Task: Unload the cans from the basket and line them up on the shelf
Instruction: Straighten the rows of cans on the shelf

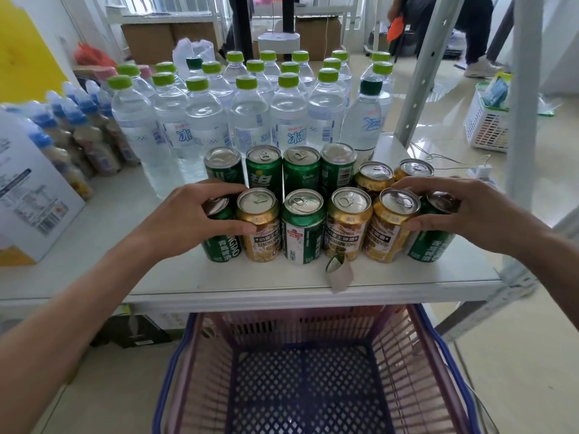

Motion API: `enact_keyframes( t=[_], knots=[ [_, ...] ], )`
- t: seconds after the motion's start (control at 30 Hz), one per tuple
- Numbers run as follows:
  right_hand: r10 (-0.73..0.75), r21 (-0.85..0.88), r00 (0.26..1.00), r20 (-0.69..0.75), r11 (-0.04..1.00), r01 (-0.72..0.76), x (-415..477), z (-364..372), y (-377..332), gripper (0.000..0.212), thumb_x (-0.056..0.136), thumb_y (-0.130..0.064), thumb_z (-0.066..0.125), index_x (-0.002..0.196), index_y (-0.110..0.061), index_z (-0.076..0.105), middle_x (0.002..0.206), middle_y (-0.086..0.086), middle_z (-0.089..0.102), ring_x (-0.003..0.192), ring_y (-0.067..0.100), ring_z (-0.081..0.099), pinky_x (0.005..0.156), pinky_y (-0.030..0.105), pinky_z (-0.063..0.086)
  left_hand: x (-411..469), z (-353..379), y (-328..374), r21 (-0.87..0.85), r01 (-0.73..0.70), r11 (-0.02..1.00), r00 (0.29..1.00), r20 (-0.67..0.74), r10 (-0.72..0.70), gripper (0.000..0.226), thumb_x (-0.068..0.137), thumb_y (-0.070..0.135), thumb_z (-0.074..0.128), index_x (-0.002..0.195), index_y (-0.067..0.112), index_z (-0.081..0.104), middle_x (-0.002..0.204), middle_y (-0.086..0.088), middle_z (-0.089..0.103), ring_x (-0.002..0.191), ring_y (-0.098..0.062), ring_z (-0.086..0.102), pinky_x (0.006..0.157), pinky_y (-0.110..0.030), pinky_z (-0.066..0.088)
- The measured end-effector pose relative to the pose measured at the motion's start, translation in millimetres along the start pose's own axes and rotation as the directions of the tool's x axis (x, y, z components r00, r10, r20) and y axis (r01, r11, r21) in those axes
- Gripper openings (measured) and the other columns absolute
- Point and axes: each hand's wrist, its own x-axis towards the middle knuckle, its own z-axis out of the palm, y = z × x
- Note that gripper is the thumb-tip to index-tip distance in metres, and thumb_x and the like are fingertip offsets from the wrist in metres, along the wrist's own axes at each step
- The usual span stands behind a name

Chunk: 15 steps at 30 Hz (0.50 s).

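Observation:
Two rows of green and gold cans stand on the white shelf (250,286). The front row runs from a green can (219,242) at the left end to a green can (432,242) at the right end, with gold cans (261,233) and a green-and-white can (302,230) between. My left hand (200,211) grips the left end can, thumb against the gold one beside it. My right hand (463,211) grips the right end can. The purple basket (175,364) sits below the shelf edge, and no cans show in it.
Several water bottles (247,120) with green caps stand behind the cans. A white carton (28,189) and small blue-capped bottles (84,133) fill the shelf's left. A torn paper scrap (340,275) lies at the shelf's front edge. A shelf upright (526,98) rises at right.

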Motion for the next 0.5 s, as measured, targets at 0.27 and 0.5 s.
enact_keyframes(
  t=[0.27, 0.5],
  knots=[
    [-0.010, 0.046, 1.000, 0.026, 0.999, 0.009, 1.4, 0.0, 0.1, 0.068, 0.056, -0.083, 0.070, 0.120, -0.061, 0.063, 0.130, -0.020, 0.065, 0.122, 0.010, 0.061, 0.101, 0.047, 0.053, 1.6, -1.6, -3.4, -0.093, 0.011, 0.996, 1.000, 0.001, -0.011, 0.081, 0.042, 0.078, 0.081, 0.116, 0.049, 0.067, 0.123, 0.024, 0.065, 0.117, 0.000, 0.060, 0.105, -0.041, 0.049],
    [-0.002, 0.047, 1.000, 0.016, 0.999, 0.001, 2.8, 0.4, 1.1, 0.074, 0.051, -0.090, 0.068, 0.120, -0.062, 0.063, 0.128, -0.018, 0.067, 0.120, 0.012, 0.063, 0.101, 0.048, 0.052, 1.4, 0.0, -5.3, -0.062, 0.015, 0.998, 1.000, -0.021, -0.017, 0.082, 0.043, 0.076, 0.081, 0.118, 0.044, 0.068, 0.119, 0.025, 0.066, 0.113, 0.001, 0.061, 0.102, -0.041, 0.051]
  ],
)
